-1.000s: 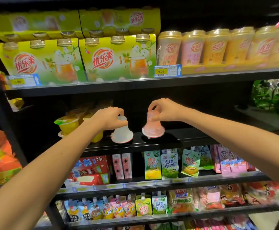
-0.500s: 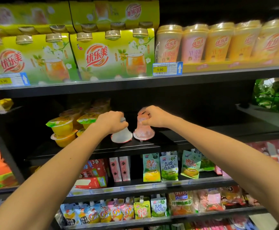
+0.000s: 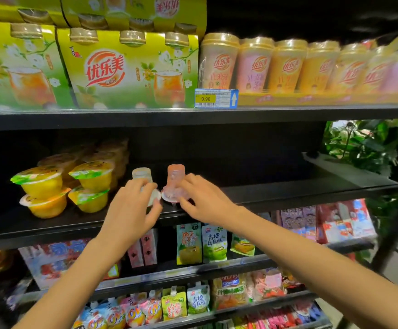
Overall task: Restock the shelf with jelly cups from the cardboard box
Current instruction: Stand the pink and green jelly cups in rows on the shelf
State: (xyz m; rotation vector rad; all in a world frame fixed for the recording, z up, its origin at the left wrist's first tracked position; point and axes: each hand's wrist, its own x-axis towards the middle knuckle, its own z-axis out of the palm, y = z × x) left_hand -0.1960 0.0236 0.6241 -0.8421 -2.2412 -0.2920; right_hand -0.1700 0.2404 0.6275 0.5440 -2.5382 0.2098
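Your left hand [image 3: 131, 210] and right hand [image 3: 205, 200] have loose fingers beside the white jelly cup [image 3: 143, 180] and pink jelly cup [image 3: 175, 184] standing upside down on the shelf [image 3: 288, 193]; a bump could tip them.

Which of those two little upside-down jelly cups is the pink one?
The pink cup, by the right hand. The cup by the left hand is whitish.

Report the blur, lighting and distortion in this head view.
Head view: the cup row top right smears with blur; the middle shelf recess is dark; shelf lines bow from the wide angle; the pink jelly cup stays fairly sharp.
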